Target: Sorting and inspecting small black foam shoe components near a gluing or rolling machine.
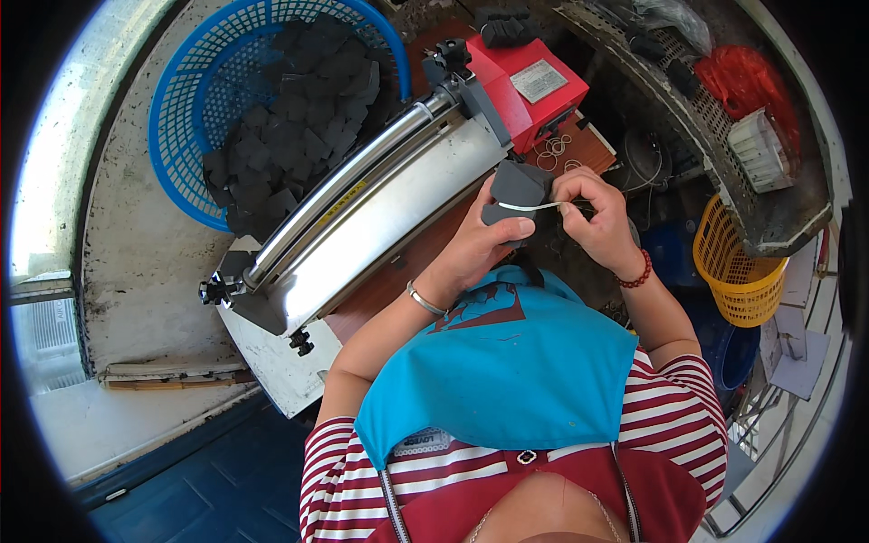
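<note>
My left hand (472, 237) is closed around a small stack of dark grey flat pieces (522, 183), with the thumb pressed along its near side. Across the stack runs a thin white band (518, 208), stretched out to the right. The fingers of my right hand (595, 215) pinch the band's right end, just beside the stack. Both hands are in front of a metal roller machine (398, 222) with a red housing (543, 77). How the band passes behind the stack is hidden.
Behind the machine, a blue basket (161, 145) holds a heap of dark grey pieces (303, 122). Pale loops of band (552, 149) lie by the red housing. To the right are a yellow basket (742, 294), a perforated metal tray (715, 136) and a red plastic bag (751, 86).
</note>
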`<state>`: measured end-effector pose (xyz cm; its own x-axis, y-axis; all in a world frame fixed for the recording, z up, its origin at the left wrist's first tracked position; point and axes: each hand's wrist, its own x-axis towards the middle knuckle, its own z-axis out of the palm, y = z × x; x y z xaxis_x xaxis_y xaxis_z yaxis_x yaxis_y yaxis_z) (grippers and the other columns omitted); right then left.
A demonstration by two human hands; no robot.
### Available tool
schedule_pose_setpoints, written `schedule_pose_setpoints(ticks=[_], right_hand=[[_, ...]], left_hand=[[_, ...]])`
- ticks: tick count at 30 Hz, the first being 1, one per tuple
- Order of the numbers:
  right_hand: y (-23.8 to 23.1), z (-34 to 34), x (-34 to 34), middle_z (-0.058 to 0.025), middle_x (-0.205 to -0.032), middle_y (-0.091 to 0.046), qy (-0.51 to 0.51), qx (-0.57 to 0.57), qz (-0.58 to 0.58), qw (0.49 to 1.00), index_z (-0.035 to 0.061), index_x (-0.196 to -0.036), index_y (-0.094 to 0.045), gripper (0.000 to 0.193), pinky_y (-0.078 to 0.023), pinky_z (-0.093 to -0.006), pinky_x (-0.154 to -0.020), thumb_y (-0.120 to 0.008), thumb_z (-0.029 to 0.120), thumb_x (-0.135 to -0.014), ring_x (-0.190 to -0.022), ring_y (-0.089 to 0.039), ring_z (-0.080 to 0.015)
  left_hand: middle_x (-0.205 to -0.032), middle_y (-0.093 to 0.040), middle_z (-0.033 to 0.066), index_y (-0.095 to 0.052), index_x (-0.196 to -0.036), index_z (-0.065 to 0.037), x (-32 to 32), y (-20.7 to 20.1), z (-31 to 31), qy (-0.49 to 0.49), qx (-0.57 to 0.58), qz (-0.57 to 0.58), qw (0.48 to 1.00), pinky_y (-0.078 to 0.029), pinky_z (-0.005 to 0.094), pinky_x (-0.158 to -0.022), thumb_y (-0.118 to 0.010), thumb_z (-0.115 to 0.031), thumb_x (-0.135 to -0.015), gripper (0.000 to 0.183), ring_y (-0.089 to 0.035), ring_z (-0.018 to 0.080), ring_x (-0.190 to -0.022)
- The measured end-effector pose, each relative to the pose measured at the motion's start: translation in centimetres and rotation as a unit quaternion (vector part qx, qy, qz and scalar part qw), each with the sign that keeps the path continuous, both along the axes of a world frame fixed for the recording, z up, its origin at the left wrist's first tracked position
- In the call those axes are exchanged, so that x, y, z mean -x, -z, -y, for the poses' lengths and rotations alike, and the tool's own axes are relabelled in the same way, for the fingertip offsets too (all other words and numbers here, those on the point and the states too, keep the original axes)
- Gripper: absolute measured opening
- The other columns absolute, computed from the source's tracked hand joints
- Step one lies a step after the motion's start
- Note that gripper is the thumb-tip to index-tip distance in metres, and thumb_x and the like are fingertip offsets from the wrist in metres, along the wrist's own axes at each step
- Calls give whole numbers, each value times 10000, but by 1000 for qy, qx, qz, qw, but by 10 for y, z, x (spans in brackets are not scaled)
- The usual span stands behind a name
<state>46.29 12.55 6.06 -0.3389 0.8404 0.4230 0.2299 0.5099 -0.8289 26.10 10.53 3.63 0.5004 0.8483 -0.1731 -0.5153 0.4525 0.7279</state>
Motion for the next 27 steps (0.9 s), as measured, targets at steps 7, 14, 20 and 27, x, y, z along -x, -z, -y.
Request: schedule_pose_setpoints(ticks=[7, 14, 20, 27], right_hand=[[-7, -7, -29, -20, -695, -472, -177, 114, -49, 976, 63, -691, -439, 268, -333, -259, -622, -638, 230, -761, -664, -407, -116], [-20, -9, -18, 85, -661, -437, -243, 242, -107, 933, 85, -736, -500, 264, -272, -180, -503, -700, 201, -863, -578, -359, -1], [18, -19, 8, 38, -728, -580, -92, 299, -200, 928, 43, -826, -595, 120, -384, -169, -554, -675, 105, -891, -626, -490, 0], [62, -61, -12, 67, -638, -504, 22, 326, -226, 918, 28, -785, -632, 231, -344, -177, -534, -626, 202, -936, -572, -438, -13]], left_hand=[[-1119, -500, 10, -433, -1316, -79, 6, -10, 9, 35, 57, 23, 997, -416, 280, -910, -701, -102, -709, 664, -491, 115, -1027], [-1279, -476, 82, -315, -1441, -58, 5, -10, 17, 101, -86, -105, 986, -335, 313, -1036, -762, -256, -667, 916, -450, 195, -1197], [-1393, -418, 133, -203, -1508, -70, 9, -13, 15, 136, -150, -182, 962, -280, 337, -1093, -784, -330, -655, 1064, -388, 236, -1309], [-1365, -445, 122, -203, -1510, -52, 10, -2, 24, 229, -95, -104, 963, -302, 324, -1075, -767, -265, -684, 1022, -409, 212, -1273]])
